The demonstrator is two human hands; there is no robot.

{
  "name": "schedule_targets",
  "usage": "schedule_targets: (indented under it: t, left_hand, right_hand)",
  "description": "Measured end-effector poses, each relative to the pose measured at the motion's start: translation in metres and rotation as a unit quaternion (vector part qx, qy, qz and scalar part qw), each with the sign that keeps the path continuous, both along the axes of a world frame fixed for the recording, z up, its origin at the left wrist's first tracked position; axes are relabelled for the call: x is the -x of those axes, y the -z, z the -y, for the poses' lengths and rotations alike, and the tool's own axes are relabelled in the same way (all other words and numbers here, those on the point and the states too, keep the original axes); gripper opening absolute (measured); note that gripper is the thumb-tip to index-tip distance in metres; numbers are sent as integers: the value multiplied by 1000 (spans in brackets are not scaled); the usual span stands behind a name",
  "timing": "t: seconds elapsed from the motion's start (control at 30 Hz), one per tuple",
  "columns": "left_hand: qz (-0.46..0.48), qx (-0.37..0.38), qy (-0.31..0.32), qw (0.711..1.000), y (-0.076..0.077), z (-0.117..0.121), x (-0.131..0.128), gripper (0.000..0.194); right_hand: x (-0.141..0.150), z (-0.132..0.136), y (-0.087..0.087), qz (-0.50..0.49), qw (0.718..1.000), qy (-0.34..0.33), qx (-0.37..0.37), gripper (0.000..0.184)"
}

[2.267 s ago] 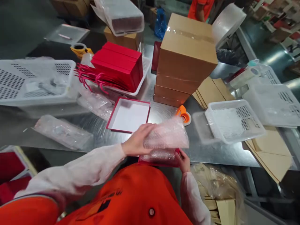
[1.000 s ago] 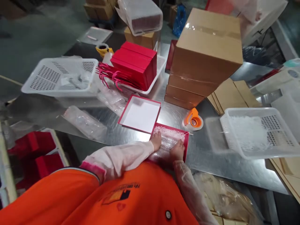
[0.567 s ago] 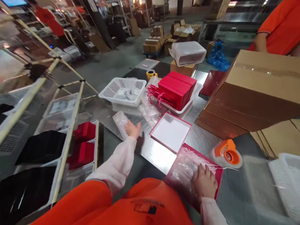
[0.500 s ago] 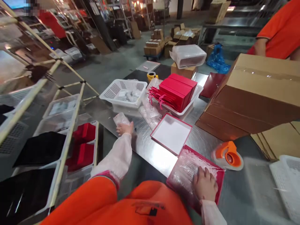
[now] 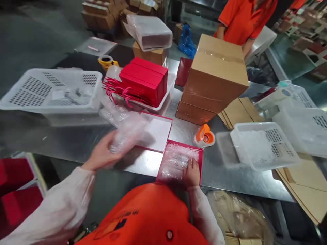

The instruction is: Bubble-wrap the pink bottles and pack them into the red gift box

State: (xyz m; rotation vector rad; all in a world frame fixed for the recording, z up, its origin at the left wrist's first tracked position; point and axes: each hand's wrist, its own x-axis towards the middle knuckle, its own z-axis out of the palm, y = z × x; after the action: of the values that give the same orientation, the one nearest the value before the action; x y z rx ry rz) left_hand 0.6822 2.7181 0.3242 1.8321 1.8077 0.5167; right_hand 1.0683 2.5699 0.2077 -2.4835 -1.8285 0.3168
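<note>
My left hand [image 5: 104,153] is closed around a bubble-wrapped packet [image 5: 130,131], smeared by motion, above the table's front part. The packet hides part of a shallow red-edged box lid [image 5: 159,131] with a white inside. What the wrap contains cannot be made out. My right hand [image 5: 192,173] rests with fingers apart on bubble wrap [image 5: 172,165] inside an open red gift box [image 5: 200,160]. Pale pink shredded paper [image 5: 182,149] shows along the box's far side. Just beyond the box lies an orange tape dispenser [image 5: 205,136].
Red gift bags [image 5: 146,78] fill a white tray behind the lid. A white perforated basket [image 5: 33,90] stands left, another basket [image 5: 265,146] right. Large cardboard cartons [image 5: 214,75] rise at the back, where a co-worker in orange [image 5: 237,20] stands.
My left hand has lifted the bubble-wrapped packet from the table's left part and brought it rightward over the lid. My right hand stays on the red box. The view has swung right.
</note>
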Motion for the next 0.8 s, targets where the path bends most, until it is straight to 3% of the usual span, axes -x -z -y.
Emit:
schedule_targets:
  t: [0.07,0.13,0.2,0.3,0.4,0.57,0.73,0.8]
  left_hand:
    - [-4,-36,210,977,-6,2,-65,86]
    - [-16,-44,353,934,-7,-2,-132,78]
    - [-8,-38,444,895,-1,-9,-186,87]
    - [2,-2,537,844,17,-19,-231,102]
    - [-54,14,559,828,32,-17,-245,106]
    - [-181,-79,472,859,37,15,-244,98]
    - [-188,-109,498,840,44,30,-246,58]
    - [-210,-99,479,847,46,32,-250,51]
  right_hand:
    - [1,2,1,3,1000,1,3,52]
    - [1,3,-2,7,1000,-7,12,49]
    - [0,5,-6,8,1000,-19,23,46]
    - [0,12,-8,12,999,-25,34,39]
    - [3,22,-4,14,999,-25,19,41]
    - [-3,31,12,-35,998,-44,-32,43]
    - [-21,34,28,-67,987,-90,-111,41]
    - [-25,35,35,-70,984,-113,-121,40]
